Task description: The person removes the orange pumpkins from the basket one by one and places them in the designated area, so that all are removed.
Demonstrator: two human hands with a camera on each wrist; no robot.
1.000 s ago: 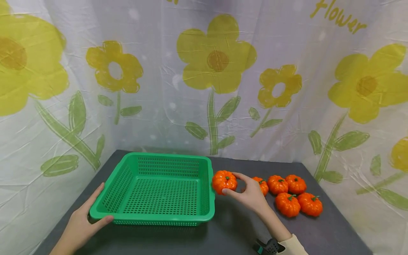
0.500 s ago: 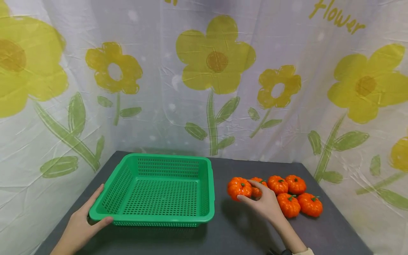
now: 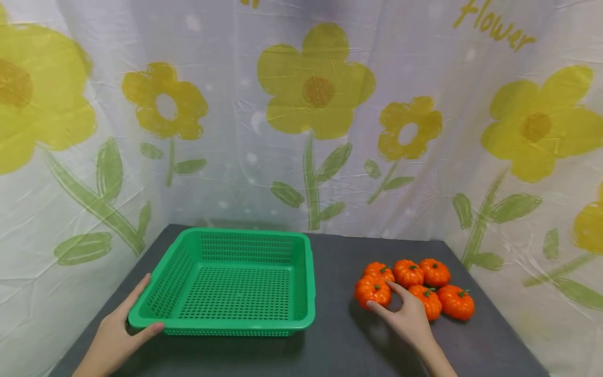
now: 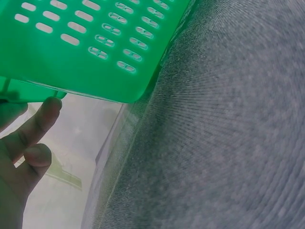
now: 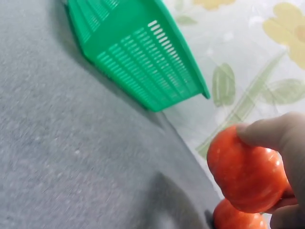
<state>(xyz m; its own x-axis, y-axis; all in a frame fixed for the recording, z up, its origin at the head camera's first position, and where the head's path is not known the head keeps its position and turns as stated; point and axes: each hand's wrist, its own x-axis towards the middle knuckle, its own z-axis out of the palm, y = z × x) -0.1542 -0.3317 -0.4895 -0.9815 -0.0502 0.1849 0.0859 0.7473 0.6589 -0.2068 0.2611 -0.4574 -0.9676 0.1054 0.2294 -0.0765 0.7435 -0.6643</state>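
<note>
A green plastic basket (image 3: 235, 325) with slotted walls stands on the dark table, with nothing inside it. My left hand (image 3: 115, 330) holds its near left corner, thumb at the front rim and fingers along the left side. In the left wrist view, fingertips (image 4: 50, 107) meet the underside of the rim. My right hand (image 3: 407, 317) pinches a small glossy orange pumpkin (image 3: 372, 292) between thumb and fingers. That pumpkin (image 5: 245, 171) hangs a little above the table, its shadow below. Another pumpkin (image 3: 378, 270) lies just behind it, partly covered.
Several more orange pumpkins (image 3: 456, 302) with green stems sit in a cluster right of my right hand. Grey table surface (image 3: 332, 272) separates them from the basket. A white curtain (image 3: 226, 173) printed with yellow flowers hangs behind and at both sides.
My right hand has carried the pumpkin rightward and toward me, from beside the basket's right rim to the other pumpkins. The left hand and the basket stay in place.
</note>
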